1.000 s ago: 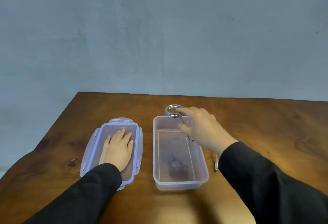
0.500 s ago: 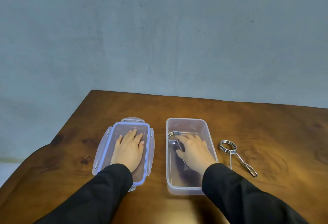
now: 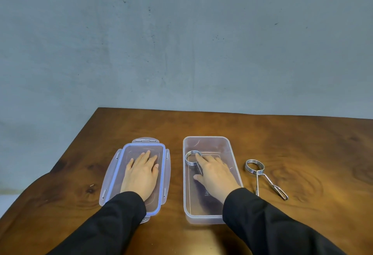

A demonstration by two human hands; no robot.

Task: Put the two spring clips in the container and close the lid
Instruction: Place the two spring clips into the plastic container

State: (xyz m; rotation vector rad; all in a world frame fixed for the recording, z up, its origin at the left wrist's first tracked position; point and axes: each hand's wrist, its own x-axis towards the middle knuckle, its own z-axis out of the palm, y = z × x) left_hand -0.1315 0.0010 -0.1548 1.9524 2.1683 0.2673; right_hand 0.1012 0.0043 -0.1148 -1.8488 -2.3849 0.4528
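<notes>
Landmark: the clear container, open, on the bench.

Right hand is down inside the container. First spring clip lies in the container's far-left part, coil showing, arms mostly hidden under the hand. Forefinger touches the coil; fingers look spread and loose. Cannot tell whether the thumb is pinching the clip's arm.

Second spring clip lies on the bench just right of the container, untouched.

Lid lies left of the container, latches splayed. Left hand rests flat on it, fingers open, gripping nothing.

Step in hand, as I judge it: setting down clip one. Next calls for lifting the right hand clear, reaching right over the wall for clip two. Lid comes after.
</notes>
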